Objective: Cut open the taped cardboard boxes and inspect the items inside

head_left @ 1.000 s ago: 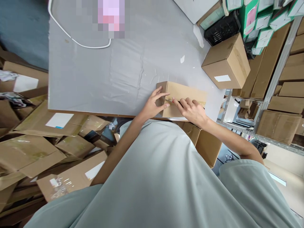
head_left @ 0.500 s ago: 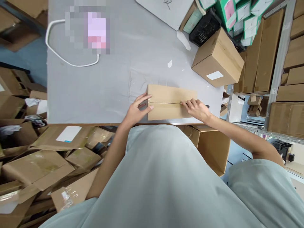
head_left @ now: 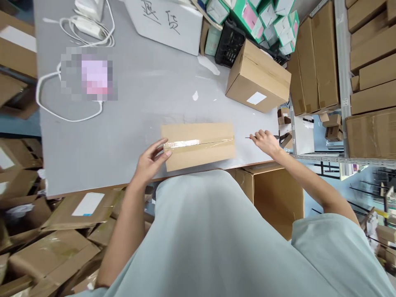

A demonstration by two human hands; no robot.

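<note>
A long, narrow cardboard box (head_left: 198, 159) lies at the table's near edge, shiny clear tape along its centre seam. My left hand (head_left: 151, 161) grips its left end, thumb and fingers at the edge. To the right of the box, apart from it, my right hand (head_left: 265, 142) is closed round a slim box cutter (head_left: 248, 137). Its thin tip points left toward the box, and most of its handle is hidden by the fingers.
A larger carton (head_left: 258, 80) with a white label stands at the back right, beside a black crate (head_left: 230, 43). White cables (head_left: 89, 29) lie at the far left. Below the table are an open carton (head_left: 278, 198) and piled cardboard (head_left: 52, 255). Shelving (head_left: 343, 82) rises at the right.
My right hand has come off the box's seam and moved right with the cutter. My left hand stays on the box's left end. The view has shifted, and the box looks slightly turned.
</note>
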